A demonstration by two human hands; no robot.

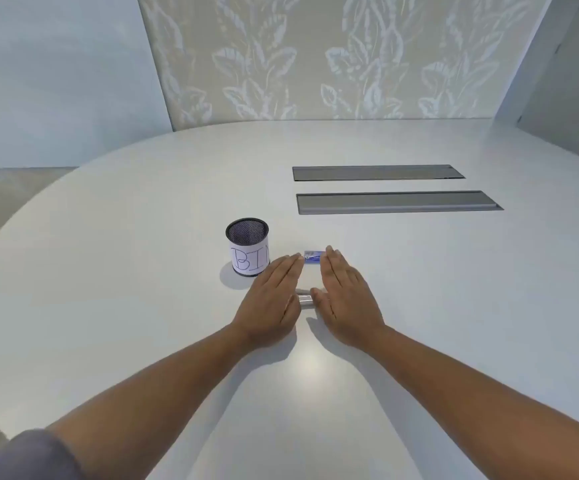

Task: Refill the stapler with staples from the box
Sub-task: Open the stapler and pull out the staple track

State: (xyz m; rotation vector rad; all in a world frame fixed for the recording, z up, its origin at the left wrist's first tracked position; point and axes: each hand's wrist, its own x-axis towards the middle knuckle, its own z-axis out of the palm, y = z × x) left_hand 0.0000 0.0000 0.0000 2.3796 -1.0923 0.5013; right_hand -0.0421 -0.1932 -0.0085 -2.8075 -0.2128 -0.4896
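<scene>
We hold our left hand [270, 301] and right hand [345, 294] flat with fingers straight, gripping nothing, on either side of the silvery stapler [304, 298] on the white table [142, 306], the blue staple box [312, 257] between our fingertips, beside the mesh cup [247, 245] labelled "BIN".

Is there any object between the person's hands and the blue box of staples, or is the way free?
Nothing visible stands in the way. The staple box lies on the table right at the fingertips of the left hand and right hand. The mesh cup stands off to the left, and the stapler lies between the palms.
</scene>
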